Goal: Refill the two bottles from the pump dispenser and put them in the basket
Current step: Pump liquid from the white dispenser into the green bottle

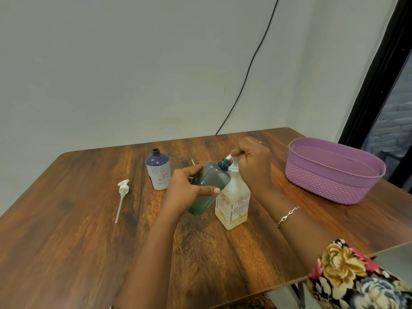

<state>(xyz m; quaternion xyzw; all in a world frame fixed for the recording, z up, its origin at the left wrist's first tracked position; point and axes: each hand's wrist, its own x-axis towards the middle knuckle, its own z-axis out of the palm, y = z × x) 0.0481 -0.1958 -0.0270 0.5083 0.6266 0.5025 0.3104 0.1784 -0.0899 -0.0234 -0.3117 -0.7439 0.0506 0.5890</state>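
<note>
Surface: wooden table [66,253], dark brown grain, rounded corners, pushed up to the wall.
Room: plain pale wall [133,63]; a black cable [245,74] ran down it and went behind the table's far edge; a dark window frame [379,74] stood at the right.
Basket [323,184]: purple, oval, woven-look lower wall; stood at the table's right side, well apart from both hands.
Pump dispenser [234,204]: pale bottle with yellowish liquid low inside and a printed label; upright near the table's middle.
Green bottle [209,188]: translucent, uncapped, tilted with its open neck up against the dispenser's nozzle, its body leaning on the dispenser's shoulder.
Left hand [185,190]: wrapped around the green bottle's body, thumb across the front, holding it off the table.
Right hand [254,166]: on top of the dispenser, fingers curled over the pump head; bracelet [287,215] on the wrist, floral sleeve [347,275] further up the arm.
Second bottle [158,172]: blue top, white patterned body, uncapped, upright, to the left of and beyond the left hand, untouched.
Loose pump head [122,192]: white, with its dip tube, lying flat left of the second bottle.
</note>
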